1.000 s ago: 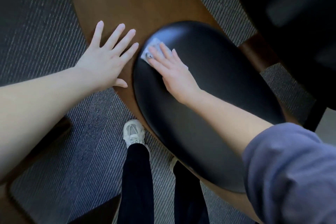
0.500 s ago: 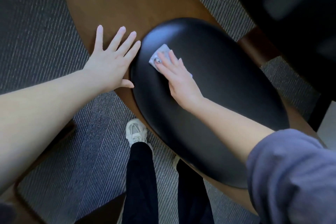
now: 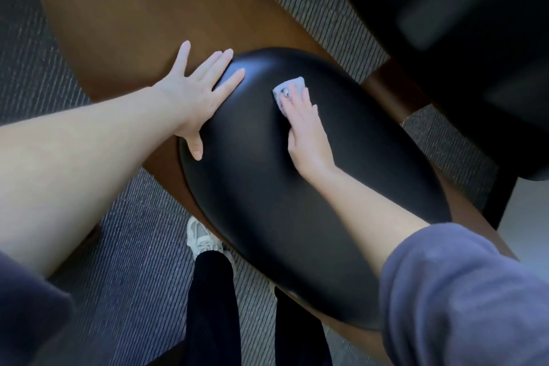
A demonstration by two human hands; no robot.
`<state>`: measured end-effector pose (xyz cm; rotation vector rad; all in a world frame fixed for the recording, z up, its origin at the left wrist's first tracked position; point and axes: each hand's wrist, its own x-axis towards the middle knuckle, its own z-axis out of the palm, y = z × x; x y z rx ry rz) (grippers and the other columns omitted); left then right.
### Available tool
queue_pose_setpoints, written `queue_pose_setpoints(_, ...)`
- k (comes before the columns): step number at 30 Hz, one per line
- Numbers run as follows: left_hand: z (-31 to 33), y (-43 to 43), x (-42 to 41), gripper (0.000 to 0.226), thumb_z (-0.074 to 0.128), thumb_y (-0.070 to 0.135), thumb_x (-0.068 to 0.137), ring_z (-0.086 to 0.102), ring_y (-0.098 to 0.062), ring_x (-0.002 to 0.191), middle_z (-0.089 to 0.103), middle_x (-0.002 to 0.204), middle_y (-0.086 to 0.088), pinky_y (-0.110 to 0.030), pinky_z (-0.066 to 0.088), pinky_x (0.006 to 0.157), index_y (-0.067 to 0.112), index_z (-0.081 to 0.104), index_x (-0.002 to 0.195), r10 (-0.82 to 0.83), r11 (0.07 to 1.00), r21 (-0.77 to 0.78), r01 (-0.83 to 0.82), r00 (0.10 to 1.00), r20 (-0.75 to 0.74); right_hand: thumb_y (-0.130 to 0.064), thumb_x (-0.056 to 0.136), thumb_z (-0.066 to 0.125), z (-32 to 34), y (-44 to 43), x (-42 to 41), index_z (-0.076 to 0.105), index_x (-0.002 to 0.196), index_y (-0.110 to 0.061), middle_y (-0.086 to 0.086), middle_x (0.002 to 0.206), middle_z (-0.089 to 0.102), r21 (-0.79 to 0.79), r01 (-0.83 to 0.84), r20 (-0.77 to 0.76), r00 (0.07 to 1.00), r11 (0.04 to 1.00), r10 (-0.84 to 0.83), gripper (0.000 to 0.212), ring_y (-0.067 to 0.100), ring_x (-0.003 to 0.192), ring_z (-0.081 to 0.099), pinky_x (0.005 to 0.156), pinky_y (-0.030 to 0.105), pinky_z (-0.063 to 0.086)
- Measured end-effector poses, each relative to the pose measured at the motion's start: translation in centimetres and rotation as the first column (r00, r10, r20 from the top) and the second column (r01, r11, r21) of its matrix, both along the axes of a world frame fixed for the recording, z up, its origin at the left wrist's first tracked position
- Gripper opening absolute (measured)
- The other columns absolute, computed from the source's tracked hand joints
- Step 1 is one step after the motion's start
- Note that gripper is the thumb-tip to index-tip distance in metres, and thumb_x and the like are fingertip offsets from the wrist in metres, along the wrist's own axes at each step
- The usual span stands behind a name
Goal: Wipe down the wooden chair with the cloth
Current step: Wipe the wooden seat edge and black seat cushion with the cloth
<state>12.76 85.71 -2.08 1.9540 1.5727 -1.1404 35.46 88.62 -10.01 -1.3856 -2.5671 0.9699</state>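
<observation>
The wooden chair lies below me, its brown shell curving up and left, with a glossy black cushion set in it. My right hand presses a small white cloth flat against the upper part of the cushion, fingers straight, the cloth mostly hidden beneath them. My left hand rests spread and flat across the cushion's left edge and the wood beside it, thumb on the black surface.
Striped grey carpet surrounds the chair. A second dark chair with a wooden leg stands at the upper right. My legs and a white shoe are just below the cushion.
My right hand has slid the cloth to the right, from the cushion's left rim towards its upper middle. My left hand has shifted right, from the wood onto the cushion's edge.
</observation>
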Motion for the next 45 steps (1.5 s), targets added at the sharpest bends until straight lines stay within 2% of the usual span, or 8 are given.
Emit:
queue_pose_setpoints(4,0.1,0.6,0.5,0.165,0.075,0.08,0.049,-0.034,-0.033,0.142,-0.044,0.147,-0.023,-0.068,-0.008,0.11,0.01,-0.048,0.133,0.039,0.997,-0.07,-0.041,0.999,-0.034,0.02,0.074,0.03,0.5,2.3,-0.5,0.039,0.142,-0.025,0.003,0.147,0.031,0.003,0.327,0.065,0.943,0.945,-0.327,0.082,0.02,0.136,0.028,0.115,0.039,0.022)
queue_pose_setpoints(10,0.4,1.4,1.3,0.165,0.076,0.079,0.049,-0.04,-0.035,0.138,-0.049,0.142,-0.025,-0.069,-0.01,0.109,0.01,-0.054,0.123,0.084,0.984,-0.15,-0.099,0.991,-0.1,-0.001,0.09,0.021,-0.2,1.4,-0.3,0.033,0.15,-0.023,0.003,0.16,0.025,0.018,-0.265,-0.057,0.962,0.964,0.266,0.066,0.022,0.15,0.012,0.12,0.05,0.014)
queue_pose_setpoints(15,0.2,1.7,1.6,0.167,0.078,0.078,0.046,-0.04,-0.038,0.137,-0.05,0.141,-0.025,-0.07,-0.011,0.108,0.011,-0.057,0.119,0.119,0.97,-0.193,-0.146,0.982,-0.145,0.016,0.071,0.034,-1.2,5.5,1.7,0.041,0.135,-0.028,-0.002,0.136,0.036,0.086,0.362,0.17,0.913,0.928,-0.372,0.078,0.017,0.123,0.037,0.106,0.043,0.037)
queue_pose_setpoints(21,0.4,1.8,1.4,0.166,0.076,0.079,0.048,-0.04,-0.04,0.137,-0.05,0.14,-0.027,-0.071,-0.01,0.107,0.009,-0.057,0.118,0.133,0.967,-0.201,-0.156,0.983,-0.125,0.017,0.074,0.036,-1.1,5.4,2.0,0.041,0.139,-0.02,0.002,0.146,0.036,0.053,-0.03,0.02,0.999,0.998,0.029,0.074,0.021,0.137,0.033,0.113,0.049,0.031)
queue_pose_setpoints(24,0.3,1.8,1.4,0.164,0.075,0.079,0.051,-0.041,-0.041,0.136,-0.051,0.138,-0.027,-0.071,-0.011,0.107,0.009,-0.059,0.115,0.133,0.967,-0.202,-0.156,0.984,-0.12,0.012,0.068,0.035,-2.0,7.9,3.5,0.051,0.12,-0.014,0.003,0.121,0.047,0.108,0.19,-0.012,0.982,0.976,-0.19,0.06,0.02,0.112,0.047,0.097,0.047,0.045)
queue_pose_setpoints(32,0.5,1.8,1.3,0.164,0.075,0.078,0.051,-0.042,-0.041,0.135,-0.053,0.137,-0.027,-0.071,-0.013,0.106,0.009,-0.058,0.119,0.145,0.964,-0.209,-0.165,0.983,-0.111,0.001,0.092,0.036,-3.6,10.3,6.1,0.037,0.148,-0.012,0.008,0.16,0.025,-0.084,0.564,0.282,0.805,0.822,-0.523,0.058,0.026,0.15,0.013,0.119,0.05,0.009)
queue_pose_setpoints(40,0.6,1.9,1.4,0.163,0.075,0.078,0.052,-0.042,-0.042,0.135,-0.053,0.137,-0.027,-0.071,-0.013,0.106,0.009,-0.058,0.117,0.157,0.96,-0.216,-0.178,0.982,-0.108,0.017,0.067,0.031,1.0,7.3,0.0,0.028,0.097,-0.037,-0.004,0.11,0.036,-0.125,0.12,-0.188,0.972,0.985,-0.142,0.062,0.01,0.099,0.038,0.105,0.047,0.029)
queue_pose_setpoints(45,0.8,2.0,1.5,0.162,0.073,0.078,0.054,-0.042,-0.043,0.134,-0.052,0.137,-0.028,-0.071,-0.012,0.106,0.008,-0.058,0.117,0.155,0.961,-0.217,-0.173,0.983,-0.1,0.022,0.075,0.038,1.1,2.6,-0.5,0.039,0.145,-0.004,0.019,0.154,0.031,-0.072,-0.154,-0.159,0.977,0.986,0.141,0.075,0.035,0.148,0.015,0.114,0.045,0.003)
